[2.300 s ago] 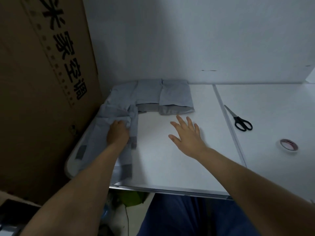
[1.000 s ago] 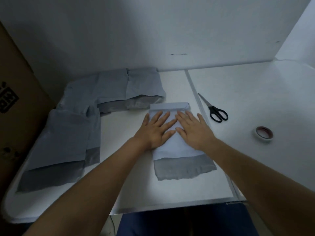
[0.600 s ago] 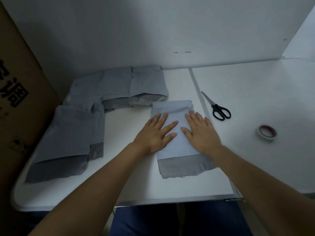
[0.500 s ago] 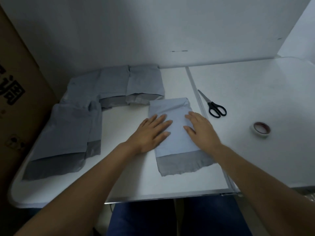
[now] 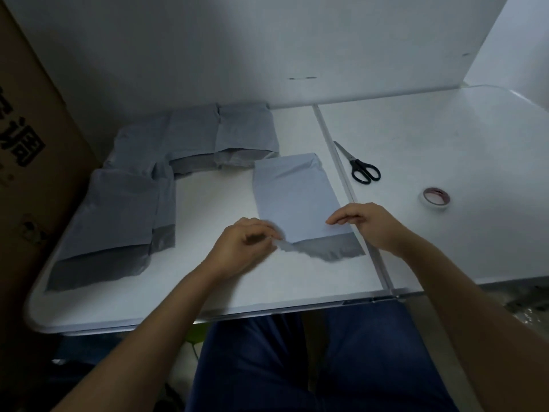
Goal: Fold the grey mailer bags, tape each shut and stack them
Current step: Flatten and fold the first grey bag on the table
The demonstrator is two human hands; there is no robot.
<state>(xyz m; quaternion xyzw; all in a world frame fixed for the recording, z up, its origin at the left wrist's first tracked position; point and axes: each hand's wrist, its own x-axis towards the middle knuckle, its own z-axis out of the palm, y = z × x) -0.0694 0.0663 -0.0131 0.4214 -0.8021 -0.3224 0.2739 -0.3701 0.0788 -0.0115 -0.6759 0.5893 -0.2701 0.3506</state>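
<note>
One grey mailer bag (image 5: pixel 295 194) lies flat in the middle of the white table (image 5: pixel 225 281), its darker flap (image 5: pixel 329 249) toward me. My left hand (image 5: pixel 243 243) pinches the flap's near-left corner and lifts it slightly. My right hand (image 5: pixel 361 223) pinches the bag's right edge where the flap begins. More grey mailer bags (image 5: pixel 118 209) lie overlapping at the left, and others (image 5: pixel 225 135) against the back wall. A roll of tape (image 5: pixel 436 197) and black-handled scissors (image 5: pixel 359 168) lie to the right.
A tall cardboard box (image 5: pixel 32 162) stands against the table's left side. White walls close the back and right. A raised seam (image 5: pixel 350 197) runs front to back between the two table halves. My legs in blue trousers are below the front edge.
Both hands slid from lying flat on the middle of the bag down to its near end. The fingers have closed on the flap's corner and the right edge.
</note>
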